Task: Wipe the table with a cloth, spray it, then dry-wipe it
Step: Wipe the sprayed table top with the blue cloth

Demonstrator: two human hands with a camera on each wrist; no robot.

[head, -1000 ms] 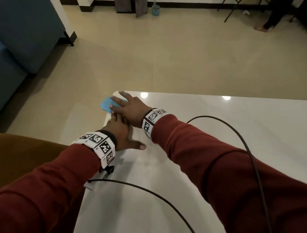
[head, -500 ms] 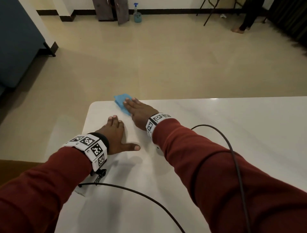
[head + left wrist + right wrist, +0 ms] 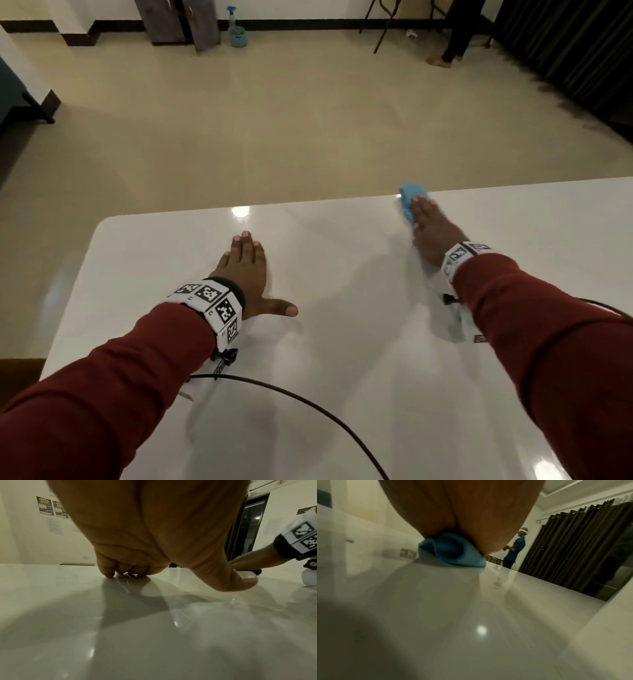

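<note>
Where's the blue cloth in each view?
Head: blue cloth at the table's far edge, right of centre, under the right hand.
Left wrist: not visible.
Right wrist: upper centre, bunched under the palm.
Shared landmark: the glossy white tabletop.

On the table (image 3: pixel 342 342), the left grip (image 3: pixel 245 270) rests flat toward the left end, and the right grip (image 3: pixel 433 229) lies well apart to its right, near the far edge, on top of the cloth (image 3: pixel 407 202). A cable (image 3: pixel 308 401) crosses the table's near part. Beyond the table, across the floor (image 3: pixel 274 120), a spray bottle (image 3: pixel 236 29) stands by the far wall.
</note>
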